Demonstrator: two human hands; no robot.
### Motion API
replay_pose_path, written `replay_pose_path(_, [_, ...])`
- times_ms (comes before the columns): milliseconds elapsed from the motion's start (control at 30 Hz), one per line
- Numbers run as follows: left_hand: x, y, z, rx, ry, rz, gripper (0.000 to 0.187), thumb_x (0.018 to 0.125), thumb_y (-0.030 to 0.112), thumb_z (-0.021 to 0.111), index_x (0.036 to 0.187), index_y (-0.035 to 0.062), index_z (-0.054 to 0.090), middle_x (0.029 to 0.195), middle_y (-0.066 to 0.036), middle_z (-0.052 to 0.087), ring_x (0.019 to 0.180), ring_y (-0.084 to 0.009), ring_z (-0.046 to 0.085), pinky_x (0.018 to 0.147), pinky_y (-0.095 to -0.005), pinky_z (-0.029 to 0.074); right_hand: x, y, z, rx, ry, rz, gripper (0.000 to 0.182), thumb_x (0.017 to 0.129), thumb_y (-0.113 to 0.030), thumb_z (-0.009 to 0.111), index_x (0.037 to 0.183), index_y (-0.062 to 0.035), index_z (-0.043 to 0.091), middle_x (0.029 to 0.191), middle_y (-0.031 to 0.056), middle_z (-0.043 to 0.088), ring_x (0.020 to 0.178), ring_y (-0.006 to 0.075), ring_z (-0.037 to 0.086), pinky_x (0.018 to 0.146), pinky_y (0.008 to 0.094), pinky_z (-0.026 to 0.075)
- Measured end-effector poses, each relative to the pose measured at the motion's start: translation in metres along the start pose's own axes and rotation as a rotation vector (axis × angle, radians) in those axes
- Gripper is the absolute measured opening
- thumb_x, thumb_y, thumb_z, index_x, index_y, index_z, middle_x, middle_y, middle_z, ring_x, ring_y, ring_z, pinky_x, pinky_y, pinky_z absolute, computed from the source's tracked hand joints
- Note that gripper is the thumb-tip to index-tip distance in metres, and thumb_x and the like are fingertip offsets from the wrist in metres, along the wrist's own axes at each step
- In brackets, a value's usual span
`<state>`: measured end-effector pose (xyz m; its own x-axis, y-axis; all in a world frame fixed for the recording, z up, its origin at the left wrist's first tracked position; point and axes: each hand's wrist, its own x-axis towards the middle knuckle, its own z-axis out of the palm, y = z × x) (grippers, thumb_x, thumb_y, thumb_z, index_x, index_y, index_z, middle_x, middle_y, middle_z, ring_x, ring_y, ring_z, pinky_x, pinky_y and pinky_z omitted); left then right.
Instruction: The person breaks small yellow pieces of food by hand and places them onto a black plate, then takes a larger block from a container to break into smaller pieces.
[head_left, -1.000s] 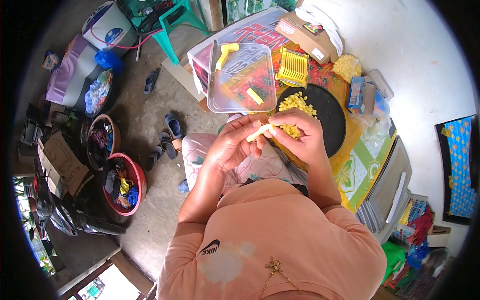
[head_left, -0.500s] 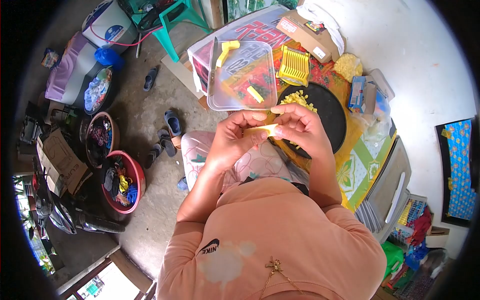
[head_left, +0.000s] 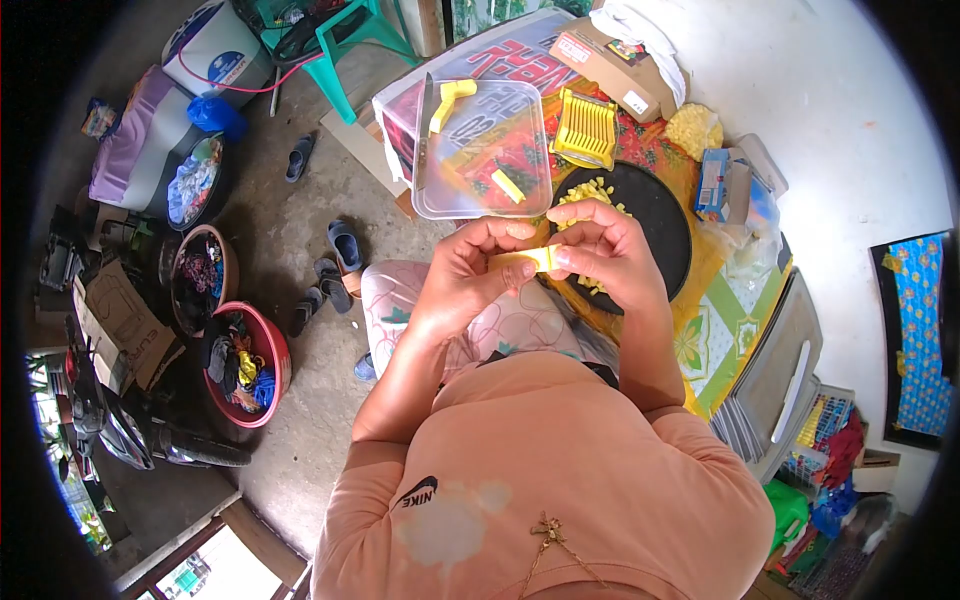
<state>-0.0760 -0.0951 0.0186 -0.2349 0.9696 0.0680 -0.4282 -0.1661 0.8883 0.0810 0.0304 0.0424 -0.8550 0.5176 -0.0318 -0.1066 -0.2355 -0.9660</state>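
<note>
A short, pale yellow strip is pinched between both of my hands, in front of my lap. My left hand has its thumb and fingers closed around the strip's left part. At its right end, my right hand grips it with thumb and fingertips. Just beyond my right hand lies a round black board with several small yellow pieces on it. A clear plastic tray, ahead of my left hand, carries a yellow strip, a bent yellow piece and a knife.
A yellow slotted rack stands behind the board. Near the wall are a bag of yellow pieces, a cardboard box and a blue box. Laundry basins and slippers are on the floor to the left.
My right thumb and fingers have shifted slightly at the strip's right end, where a thin line now shows across it. My left hand stays almost in place.
</note>
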Motion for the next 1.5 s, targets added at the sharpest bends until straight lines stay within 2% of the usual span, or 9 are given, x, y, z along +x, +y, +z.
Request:
replay_pose_path(200, [0.001,-0.002,-0.005,-0.053,0.073,-0.054,0.023,0.085,0.003,0.064,0.108,0.0008,0.059,0.089,-0.005,0.062,0.065,-0.0069,0.055,0.056,-0.0207,0.045,0.001,-0.001,-0.018,-0.137,0.19,-0.089,0.023,0.084,-0.005,0.065,0.106,0.0005,0.061,0.087,0.0054,0.065,0.074,0.0095,0.062,0.066,0.023,0.051])
replay_pose_path(333, [0.006,-0.012,-0.016,-0.184,0.133,-0.109,0.019,0.087,0.005,0.06,0.106,0.0002,0.059,0.08,-0.005,0.06,0.061,-0.0106,0.056,0.054,-0.0239,0.047,0.008,0.026,-0.077,-0.427,0.488,-0.08,0.015,0.082,-0.008,0.066,0.095,-0.0001,0.067,0.077,0.0027,0.065,0.07,0.0069,0.059,0.064,0.0233,0.049])
replay_pose_path(467, [0.015,-0.021,-0.016,-0.298,0.179,-0.203,0.019,0.089,0.006,0.056,0.106,-0.0016,0.06,0.08,-0.006,0.061,0.064,-0.0121,0.058,0.055,-0.0251,0.048,0.005,0.07,-0.123,-0.925,0.661,-0.001,0.016,0.082,-0.01,0.063,0.096,-0.0046,0.069,0.079,0.0085,0.068,0.069,0.0135,0.062,0.065,0.0275,0.049])
replay_pose_path(567, [0.017,-0.027,-0.012,-0.291,0.177,-0.237,0.02,0.088,0.004,0.056,0.107,-0.0015,0.06,0.083,-0.006,0.062,0.068,-0.0124,0.06,0.059,-0.0258,0.05,0.004,0.095,-0.136,-0.992,0.701,-0.064,0.017,0.083,-0.011,0.063,0.098,-0.0036,0.068,0.07,0.0049,0.062,0.064,0.0081,0.055,0.061,0.0249,0.045])
replay_pose_path(700, [0.019,-0.036,-0.01,-0.246,0.133,-0.235,0.022,0.086,0.001,0.058,0.108,-0.0008,0.06,0.088,-0.006,0.062,0.072,-0.0124,0.061,0.062,-0.026,0.051,0.012,0.109,-0.143,-1.074,0.671,-0.048,0.015,0.081,-0.009,0.063,0.094,-0.0029,0.068,0.068,0.0077,0.062,0.06,0.0123,0.055,0.062,0.0255,0.046])
replay_pose_path(900, [0.018,-0.037,-0.005,-0.223,0.15,-0.19,0.03,0.083,-0.003,0.061,0.112,0.0011,0.058,0.092,-0.006,0.062,0.075,-0.0124,0.062,0.064,-0.0246,0.052,0.014,0.111,-0.143,-1.009,0.694,-0.095,0.021,0.081,-0.004,0.059,0.1,-0.0057,0.067,0.089,0.0124,0.067,0.072,0.0203,0.064,0.065,0.03,0.05])
replay_pose_path(1000, [0.018,-0.036,-0.005,-0.216,0.14,-0.163,0.032,0.082,-0.003,0.062,0.113,0.0019,0.057,0.092,-0.007,0.063,0.076,-0.0125,0.062,0.064,-0.0241,0.052,0.01,0.091,-0.126,-0.841,0.686,-0.189,0.023,0.082,-0.005,0.061,0.105,-0.0047,0.065,0.092,0.0089,0.068,0.076,0.0149,0.064,0.068,0.027,0.05])
replay_pose_path(1200, [0.019,-0.033,0.003,-0.138,0.126,-0.099,0.032,0.082,-0.004,0.064,0.113,0.0018,0.057,0.092,-0.006,0.063,0.076,-0.0121,0.061,0.064,-0.0239,0.051,-0.013,0.02,-0.044,-0.06,0.153,-0.011,0.03,0.082,-0.005,0.067,0.111,0.0014,0.059,0.093,0.0055,0.066,0.085,0.0089,0.062,0.077,0.0233,0.049])
replay_pose_path(1500, [0.013,-0.03,0.006,-0.093,0.107,-0.05,0.035,0.081,-0.004,0.065,0.115,0.0011,0.056,0.094,-0.007,0.064,0.079,-0.0106,0.061,0.066,-0.0226,0.052,-0.015,0.015,-0.016,-0.122,0.113,-0.029,0.027,0.081,-0.002,0.067,0.107,0.0024,0.061,0.09,0.0051,0.065,0.08,0.0075,0.062,0.069,0.019,0.048])
